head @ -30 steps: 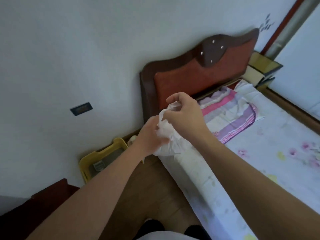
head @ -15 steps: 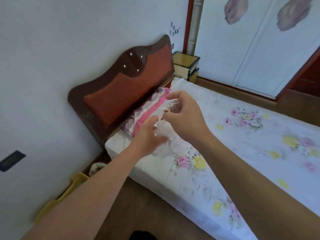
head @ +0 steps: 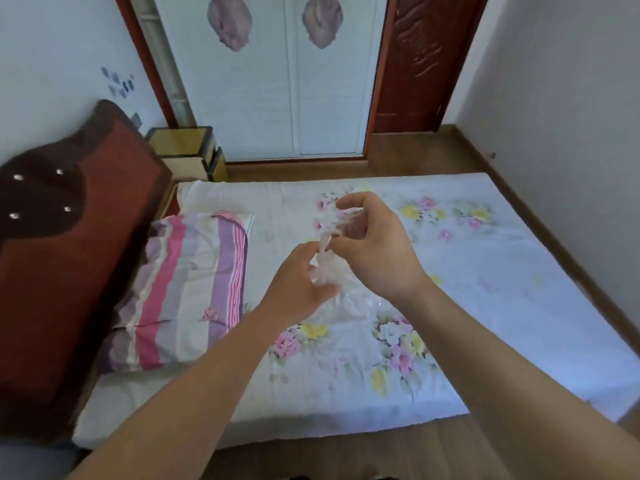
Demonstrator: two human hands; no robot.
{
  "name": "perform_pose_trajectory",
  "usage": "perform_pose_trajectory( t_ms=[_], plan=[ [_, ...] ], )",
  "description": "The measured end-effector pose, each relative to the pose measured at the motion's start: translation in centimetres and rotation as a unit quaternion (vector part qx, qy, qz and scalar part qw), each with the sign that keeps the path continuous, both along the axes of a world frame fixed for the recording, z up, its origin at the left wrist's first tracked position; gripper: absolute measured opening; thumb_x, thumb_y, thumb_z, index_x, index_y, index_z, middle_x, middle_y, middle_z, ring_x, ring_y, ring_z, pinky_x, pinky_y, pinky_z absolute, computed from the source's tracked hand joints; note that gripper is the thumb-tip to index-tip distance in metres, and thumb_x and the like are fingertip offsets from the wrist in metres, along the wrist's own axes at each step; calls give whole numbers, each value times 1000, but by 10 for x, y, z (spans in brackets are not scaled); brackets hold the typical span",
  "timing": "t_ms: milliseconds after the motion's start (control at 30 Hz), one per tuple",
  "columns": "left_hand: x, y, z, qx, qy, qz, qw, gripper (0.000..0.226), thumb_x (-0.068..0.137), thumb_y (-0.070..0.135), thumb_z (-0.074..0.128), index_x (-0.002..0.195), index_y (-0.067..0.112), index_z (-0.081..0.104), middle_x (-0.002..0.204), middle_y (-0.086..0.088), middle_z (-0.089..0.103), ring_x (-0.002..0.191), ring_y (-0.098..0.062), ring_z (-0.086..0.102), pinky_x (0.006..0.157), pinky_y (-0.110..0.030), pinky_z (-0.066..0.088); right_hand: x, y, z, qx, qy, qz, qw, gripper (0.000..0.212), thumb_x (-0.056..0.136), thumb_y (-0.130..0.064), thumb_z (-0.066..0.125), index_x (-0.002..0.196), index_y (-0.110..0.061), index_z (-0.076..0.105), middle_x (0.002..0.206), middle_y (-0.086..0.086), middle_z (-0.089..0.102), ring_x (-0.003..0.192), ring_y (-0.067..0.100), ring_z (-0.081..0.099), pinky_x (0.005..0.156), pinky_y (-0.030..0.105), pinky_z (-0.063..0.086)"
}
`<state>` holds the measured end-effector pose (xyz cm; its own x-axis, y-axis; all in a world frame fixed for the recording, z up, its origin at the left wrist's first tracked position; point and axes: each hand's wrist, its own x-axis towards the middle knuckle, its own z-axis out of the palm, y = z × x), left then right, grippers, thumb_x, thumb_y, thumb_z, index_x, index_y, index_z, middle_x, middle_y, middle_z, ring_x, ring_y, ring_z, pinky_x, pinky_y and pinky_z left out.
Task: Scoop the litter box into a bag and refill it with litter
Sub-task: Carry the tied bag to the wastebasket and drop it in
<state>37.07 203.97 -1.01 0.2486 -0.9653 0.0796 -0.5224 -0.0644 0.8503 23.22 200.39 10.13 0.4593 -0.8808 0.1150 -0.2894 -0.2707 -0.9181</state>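
A crumpled, thin clear plastic bag (head: 327,268) hangs between both my hands above the bed. My left hand (head: 298,285) grips its lower part with curled fingers. My right hand (head: 370,244) pinches its upper edge between thumb and fingers, just right of the left hand. The litter box and any scoop are out of view.
A bed (head: 485,289) with a white floral sheet fills the middle, with a striped pillow (head: 187,292) and a dark red headboard (head: 52,254) at left. A small nightstand (head: 188,148) stands behind it. White wardrobe doors (head: 277,81) and a brown door (head: 422,60) lie beyond; wooden floor runs along the bed's near edge.
My view has swung right, from the wall and the yellow litter box by the headboard to the whole bed. Both hands have kept hold of the bag and pulled it slightly apart.
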Motion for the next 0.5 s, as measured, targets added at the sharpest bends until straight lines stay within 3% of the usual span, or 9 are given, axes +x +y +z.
perform_pose_trajectory(
  t_ms=[167, 300, 500],
  plan=[
    [-10, -25, 11, -5, -8, -99, 995, 46, 77, 19, 76, 109, 36, 48, 95, 22, 46, 82, 7, 51, 62, -6, 37, -16, 0, 1, -10, -1, -107, 994, 40, 80, -4, 63, 113, -26, 55, 65, -10, 58, 55, 0, 52, 50, 11, 39],
    [-44, -44, 18, -11, -9, -170, 985, 43, 77, 20, 76, 109, 34, 52, 96, 15, 51, 79, -2, 53, 62, -8, 39, -51, 5, 7, -19, -6, -180, 984, 42, 80, -2, 62, 115, -24, 54, 60, -11, 54, 52, -1, 51, 47, 10, 38],
    [-143, -74, 25, -21, -4, -266, 964, 40, 75, 21, 78, 108, 25, 56, 85, 13, 49, 66, -5, 50, 61, -14, 37, -144, 8, 19, -47, 25, -287, 957, 40, 80, -4, 60, 112, -28, 52, 67, -9, 59, 62, -2, 54, 51, 10, 41]
  ],
)
